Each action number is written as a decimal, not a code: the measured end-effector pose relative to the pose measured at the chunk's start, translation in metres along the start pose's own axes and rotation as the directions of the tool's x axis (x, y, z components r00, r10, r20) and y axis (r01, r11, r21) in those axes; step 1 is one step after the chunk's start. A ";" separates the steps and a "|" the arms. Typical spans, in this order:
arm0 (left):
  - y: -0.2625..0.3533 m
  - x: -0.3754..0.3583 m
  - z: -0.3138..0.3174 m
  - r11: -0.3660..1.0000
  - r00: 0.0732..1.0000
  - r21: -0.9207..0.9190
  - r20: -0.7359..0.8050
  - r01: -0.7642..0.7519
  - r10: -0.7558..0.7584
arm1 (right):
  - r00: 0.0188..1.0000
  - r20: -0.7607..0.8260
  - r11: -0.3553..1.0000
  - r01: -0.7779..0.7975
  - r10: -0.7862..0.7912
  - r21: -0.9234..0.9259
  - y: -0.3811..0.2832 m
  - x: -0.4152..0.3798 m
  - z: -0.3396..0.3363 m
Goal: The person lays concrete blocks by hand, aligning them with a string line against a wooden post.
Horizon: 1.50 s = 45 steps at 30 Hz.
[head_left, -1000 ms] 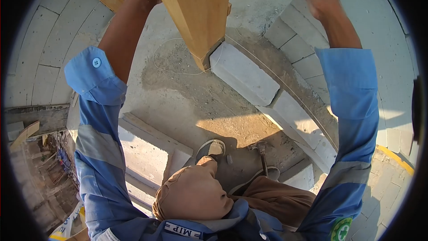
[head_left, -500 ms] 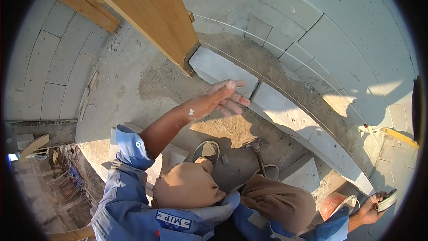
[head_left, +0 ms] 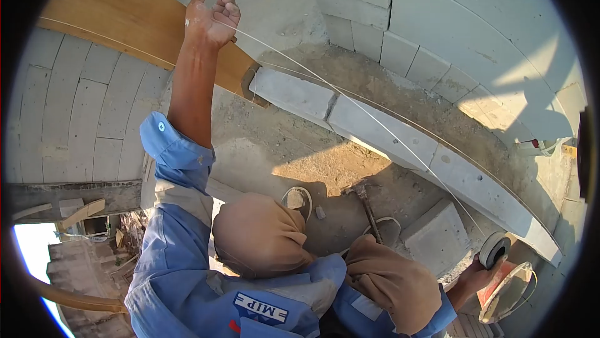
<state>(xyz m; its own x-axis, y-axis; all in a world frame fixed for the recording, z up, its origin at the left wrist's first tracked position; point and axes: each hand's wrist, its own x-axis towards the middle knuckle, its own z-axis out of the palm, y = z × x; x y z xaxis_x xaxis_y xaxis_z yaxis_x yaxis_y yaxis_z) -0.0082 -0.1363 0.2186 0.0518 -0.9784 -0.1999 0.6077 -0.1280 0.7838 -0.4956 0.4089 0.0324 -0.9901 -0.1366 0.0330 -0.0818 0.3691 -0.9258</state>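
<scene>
My left hand [head_left: 214, 18] is raised in front of the wooden board [head_left: 134, 19], with its fingers curled and the thumb apart. A thin white string [head_left: 375, 119] runs straight from its palm to a reel of string [head_left: 494, 250] at the lower right. My right hand [head_left: 480, 274] is wrapped around this reel, beside a red bucket [head_left: 503, 288]. Between my hands, below the string, lies a curved-looking row of pale blocks [head_left: 381, 129]. A second line [head_left: 431, 132] follows its far edge. How the string passes through my left fingers is partly hidden.
A hammer [head_left: 367, 210] stands by my shoes. A loose pale block [head_left: 435, 235] lies near my right knee. Block walls rise at the left [head_left: 81, 107] and far right [head_left: 450, 25]. At the lower left a drop opens beyond the floor edge.
My left hand has moved up and left from above the block row to the board. My right hand has brought the reel inward and up, turning it. The view has shifted too.
</scene>
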 end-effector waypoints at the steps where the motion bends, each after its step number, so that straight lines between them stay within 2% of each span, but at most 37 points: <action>1: 0.008 0.002 0.010 0.994 0.998 0.107 -0.063 -0.019 0.026 | 0.996 0.058 0.995 0.077 -0.073 -0.070 -0.006 0.002 0.017; 2: 0.013 0.009 0.014 0.994 0.997 0.111 -0.073 -0.024 0.032 | 0.995 0.070 0.995 0.077 -0.072 -0.069 -0.015 0.005 0.032; 4: 0.020 0.012 0.022 0.876 0.985 0.482 0.163 -0.026 -0.060 | 0.991 0.134 0.982 -0.002 -0.023 0.188 -0.028 0.016 0.055; 5: 0.022 0.005 0.022 0.874 0.988 0.485 0.150 -0.031 -0.048 | 0.984 0.178 0.954 -0.036 -0.019 0.297 -0.029 0.022 0.064; 6: 0.020 -0.012 0.027 0.799 0.951 0.600 0.230 0.028 -0.206 | 0.981 0.194 0.953 -0.044 -0.016 0.299 -0.035 0.025 0.068; 7: 0.017 -0.029 0.029 0.701 0.884 0.710 0.285 0.064 -0.371 | 0.994 0.102 0.916 -0.015 -0.028 0.401 -0.046 0.029 0.071; 8: 0.012 -0.047 0.023 0.696 0.888 0.715 0.279 0.063 -0.366 | 1.000 0.005 0.869 0.023 -0.029 0.495 -0.051 0.031 0.075; 10: -0.010 -0.089 -0.002 0.850 0.792 0.526 0.532 -0.033 -0.299 | 0.998 0.068 0.649 -0.061 0.014 0.759 -0.042 0.061 0.046; 12: -0.035 -0.123 -0.036 0.836 0.780 0.546 0.498 0.059 -0.380 | 0.991 -0.054 0.635 -0.035 0.121 0.771 -0.053 0.066 0.023; 14: -0.062 -0.141 -0.077 0.559 0.799 0.825 0.389 -0.080 -0.459 | 0.980 -0.167 0.664 0.056 0.105 0.746 -0.047 0.083 -0.008; 16: -0.094 -0.138 -0.135 0.099 0.916 0.971 0.237 -0.216 -0.323 | 0.982 -0.176 0.721 0.077 0.064 0.689 -0.051 0.091 -0.026; 17: -0.110 -0.132 -0.164 0.112 0.918 0.971 0.235 -0.210 -0.319 | 0.977 -0.212 0.769 0.117 0.025 0.628 -0.066 0.083 -0.025; 18: -0.127 -0.125 -0.189 0.053 0.990 0.990 0.136 -0.134 -0.048 | 0.968 -0.249 0.808 0.162 -0.019 0.566 -0.077 0.078 -0.021; 19: -0.134 -0.122 -0.197 0.021 0.972 0.999 0.033 -0.039 0.231 | 0.974 -0.220 0.809 0.165 -0.045 0.564 -0.081 0.082 -0.026; 20: -0.140 -0.117 -0.204 0.040 0.972 0.998 0.027 -0.038 0.235 | 0.973 -0.220 0.805 0.181 -0.064 0.565 -0.083 0.085 -0.026; 22: -0.155 -0.114 -0.205 -0.117 0.857 0.988 0.142 -0.096 0.495 | 0.968 -0.226 0.780 0.225 -0.111 0.584 -0.110 0.070 -0.012; 26: -0.169 -0.103 -0.202 -0.088 0.851 0.996 0.044 0.002 0.524 | 0.957 -0.208 0.715 0.290 -0.204 0.636 -0.162 0.029 0.022; 28: -0.164 -0.109 -0.194 0.120 0.927 0.978 0.117 -0.170 0.357 | 0.965 -0.157 0.719 0.262 -0.211 0.644 -0.175 0.017 0.026; 29: -0.154 -0.120 -0.189 0.202 0.954 0.958 0.148 -0.204 0.262 | 0.973 -0.124 0.729 0.227 -0.193 0.646 -0.180 0.012 0.025; 30: -0.145 -0.130 -0.187 0.220 0.952 0.955 0.136 -0.200 0.274 | 0.981 -0.095 0.740 0.190 -0.170 0.645 -0.184 0.009 0.026; 32: -0.125 -0.147 -0.195 0.508 0.981 0.844 0.098 -0.171 0.168 | 0.987 -0.061 0.750 0.152 -0.148 0.644 -0.194 0.000 0.032; 35: -0.087 -0.157 -0.217 0.512 0.974 0.836 0.107 -0.197 0.200 | 0.979 -0.046 0.752 0.181 -0.197 0.634 -0.213 -0.005 0.043; 37: -0.055 -0.156 -0.239 0.308 0.995 0.950 0.026 -0.053 0.093 | 0.973 -0.036 0.749 0.199 -0.228 0.632 -0.224 -0.007 0.050; 39: -0.035 -0.142 -0.274 0.243 0.967 0.970 -0.053 -0.010 0.250 | 0.965 -0.047 0.741 0.229 -0.258 0.632 -0.235 -0.006 0.048; 40: -0.020 -0.125 -0.303 0.323 0.961 0.945 -0.135 0.052 0.241 | 0.960 -0.055 0.734 0.246 -0.274 0.633 -0.241 -0.006 0.046; 42: 0.015 -0.097 -0.325 0.517 0.891 0.852 -0.298 0.085 0.344 | 0.951 -0.073 0.727 0.276 -0.299 0.629 -0.252 -0.005 0.038; 44: 0.041 -0.069 -0.320 0.588 0.784 0.795 -0.268 -0.148 0.560 | 0.945 -0.090 0.728 0.300 -0.314 0.617 -0.260 -0.006 0.028; 45: 0.048 -0.066 -0.311 0.586 0.792 0.796 -0.256 -0.153 0.554 | 0.946 -0.099 0.733 0.303 -0.309 0.609 -0.264 -0.005 0.019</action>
<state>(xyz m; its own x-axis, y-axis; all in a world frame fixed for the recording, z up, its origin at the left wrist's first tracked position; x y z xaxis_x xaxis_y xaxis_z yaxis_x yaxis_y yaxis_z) 0.2637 -0.0274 0.0864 0.5807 -0.8043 0.1258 -0.2824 -0.0541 0.9578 -0.4673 0.2947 0.2695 -0.9226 -0.1526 0.3542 -0.2902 -0.3301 -0.8982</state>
